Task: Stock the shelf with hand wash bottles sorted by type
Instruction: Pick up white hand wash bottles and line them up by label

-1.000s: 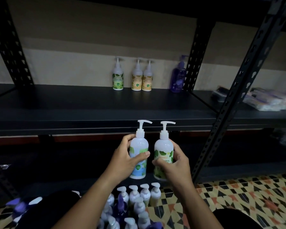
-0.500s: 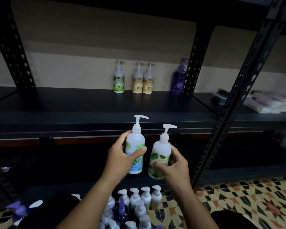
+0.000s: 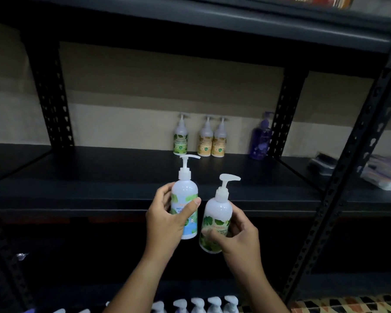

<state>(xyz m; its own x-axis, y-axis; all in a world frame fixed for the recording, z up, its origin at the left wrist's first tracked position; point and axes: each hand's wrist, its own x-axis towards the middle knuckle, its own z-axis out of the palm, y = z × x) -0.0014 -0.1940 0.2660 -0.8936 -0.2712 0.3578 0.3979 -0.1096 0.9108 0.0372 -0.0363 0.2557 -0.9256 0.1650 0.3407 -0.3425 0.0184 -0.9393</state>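
My left hand (image 3: 165, 219) grips a white pump bottle with a blue-and-green label (image 3: 185, 199), held upright in front of the dark shelf (image 3: 99, 177). My right hand (image 3: 237, 238) grips a white pump bottle with a green leaf label (image 3: 217, 213), lower and tilted slightly right. At the back of the shelf stand a green-label bottle (image 3: 180, 137), two yellow-label bottles (image 3: 212, 141) side by side, and a purple bottle (image 3: 260, 137) by the rear upright.
A black perforated front upright (image 3: 339, 177) slants on the right. Wrapped packs (image 3: 379, 170) lie on the neighbouring shelf. Several white pump tops (image 3: 203, 304) show on the floor at the bottom edge. Another shelf board (image 3: 212, 23) is overhead.
Both hands have lifted the bottles toward the shelf edge, the left one higher. The view has tilted upward, so the floor bottles sink to the bottom edge.
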